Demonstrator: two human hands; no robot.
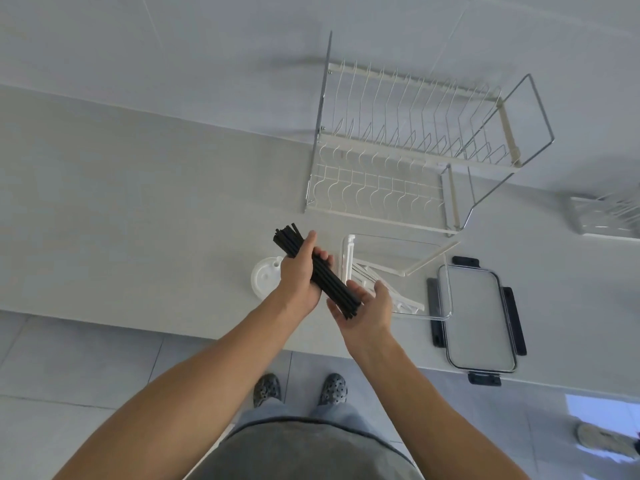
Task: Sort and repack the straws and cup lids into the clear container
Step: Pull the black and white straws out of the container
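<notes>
Head camera looks down over my two bare forearms at a pale counter (121,202). My left hand (298,277) is wrapped around a bundle of black straws (320,275), fingers curled over it near the middle. My right hand (367,308) lies open, palm up, under the bundle's near end, steadying it with fingers spread. The bundle slants from upper left to lower right, held above the counter and just left of the clear container (398,271).

That container sits on the counter in front of me with its top open. White straws (377,282) already lie inside, slanting across its floor. Its lid (479,317), clear with dark clips, lies flat on the counter just to the right, touching or overlapping the container's corner; I cannot tell which. A round white cup lid (264,280) rests on the counter to the left, partly behind my left hand.

I judge the job partway done: white straws packed, black straws gathered but not yet in, the cup lid waiting, the container unsealed. A wire dish rack (415,143) stands behind.
</notes>
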